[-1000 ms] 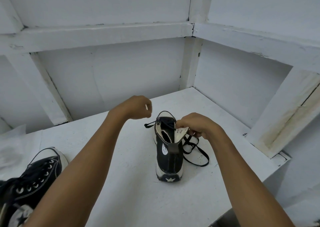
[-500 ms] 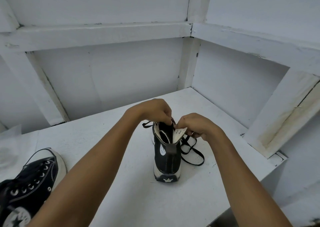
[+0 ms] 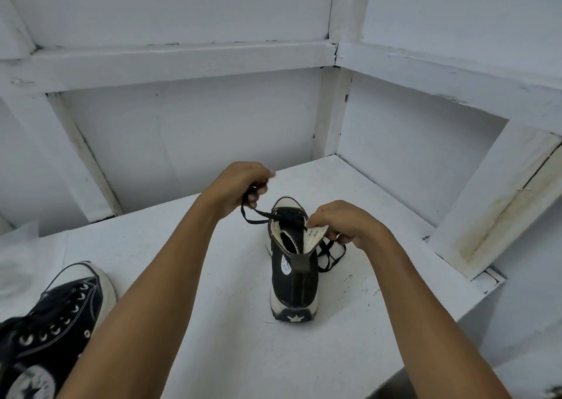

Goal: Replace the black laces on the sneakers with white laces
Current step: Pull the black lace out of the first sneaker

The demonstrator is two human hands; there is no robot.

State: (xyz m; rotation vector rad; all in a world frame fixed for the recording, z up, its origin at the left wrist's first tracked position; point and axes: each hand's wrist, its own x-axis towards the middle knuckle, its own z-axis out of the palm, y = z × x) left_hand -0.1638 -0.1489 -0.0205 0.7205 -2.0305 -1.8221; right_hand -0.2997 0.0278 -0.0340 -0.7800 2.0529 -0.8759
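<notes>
Left arm: bare forearm (image 3: 158, 292) enters from the lower left of the frame; it slants up and right toward the centre
Left hand (image 3: 240, 185): just above the centre of the frame; back of the hand toward the camera; fingers curled round the black lace (image 3: 258, 213); fingertips blurred
Right arm: bare forearm (image 3: 425, 307) enters from the lower right; it slants up and left toward the centre
Right hand (image 3: 343, 225): right of centre; knuckles upward; fingers and thumb pinch the pale inner edge of the sneaker (image 3: 293, 280) collar
Spacing: hands apart; left hand higher in the frame than the right
</notes>
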